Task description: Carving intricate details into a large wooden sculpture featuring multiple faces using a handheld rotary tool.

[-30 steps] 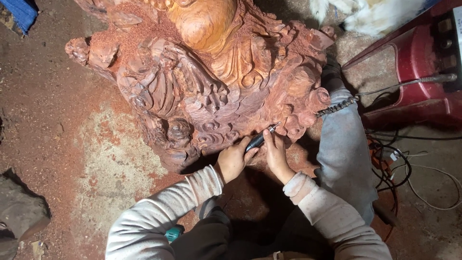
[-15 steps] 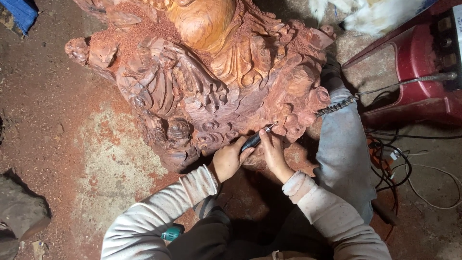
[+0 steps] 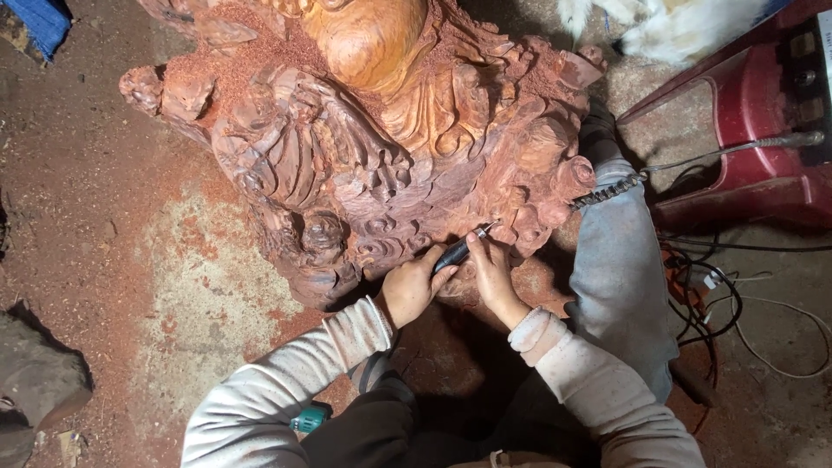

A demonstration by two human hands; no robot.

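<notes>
While gripping a rotary tool (image 3: 459, 252), both hands (image 3: 451, 277) against the carving (image 3: 364, 147).

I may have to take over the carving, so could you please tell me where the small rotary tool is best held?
Probably grip the tool on its dark barrel, coming from below the carving. The barrel is slim and slants up-right, its bit at the wood. The left hand wraps the rear end; the right hand steadies it near the tip.

Both hands (image 3: 451, 277) with rotary tool (image 3: 459, 251) shifted slightly up along carving (image 3: 364, 147); tip now nearer scrollwork.
</notes>
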